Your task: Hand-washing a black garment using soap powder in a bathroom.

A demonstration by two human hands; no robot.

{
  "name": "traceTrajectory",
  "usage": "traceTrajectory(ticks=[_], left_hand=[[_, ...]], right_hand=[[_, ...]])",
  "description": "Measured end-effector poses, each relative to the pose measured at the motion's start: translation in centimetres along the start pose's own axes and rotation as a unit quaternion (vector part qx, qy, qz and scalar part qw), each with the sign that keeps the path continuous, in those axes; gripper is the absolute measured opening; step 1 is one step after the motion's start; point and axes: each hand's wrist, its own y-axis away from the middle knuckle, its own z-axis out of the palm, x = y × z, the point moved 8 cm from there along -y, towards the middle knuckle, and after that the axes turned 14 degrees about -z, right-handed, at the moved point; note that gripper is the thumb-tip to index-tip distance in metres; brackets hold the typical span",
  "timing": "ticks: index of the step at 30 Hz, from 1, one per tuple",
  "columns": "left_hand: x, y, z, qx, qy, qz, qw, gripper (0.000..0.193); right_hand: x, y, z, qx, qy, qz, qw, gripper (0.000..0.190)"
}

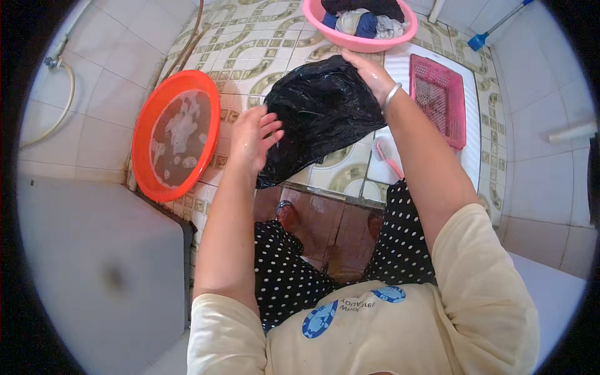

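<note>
A wet black garment or cloth (323, 103) is spread out between my hands over the patterned tile floor, its lower left corner reaching the step edge. My right hand (370, 75), with a silver bangle at the wrist, grips its upper right edge; some of those fingers are hidden by the fabric. My left hand (255, 138) is at the cloth's left side, fingers apart and slightly curled, with nothing seen in it. Below my right forearm, a pink-handled scrub brush (386, 157) lies on the floor.
An orange basin (213, 136) of cloudy, sudsy water stands on the left. A pink basin (323, 33) with clothes (365, 23) is at the far side. On a white slab (471, 164) to the right is a pink plastic basket (461, 108). A grey box-like surface (103, 234) fills the lower left.
</note>
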Motion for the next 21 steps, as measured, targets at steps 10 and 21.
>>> traceTrajectory(ticks=[10,21], left_hand=[[1.4,1.9,4.2,-0.106,0.076,0.004,0.991,0.027],[4.3,2.6,0.7,-0.328,0.227,0.022,0.917,0.042]], right_hand=[[-1.7,3.8,9.7,-0.283,0.069,-0.016,0.957,0.047],[3.3,3.3,8.5,-0.279,0.271,-0.041,0.92,0.046]])
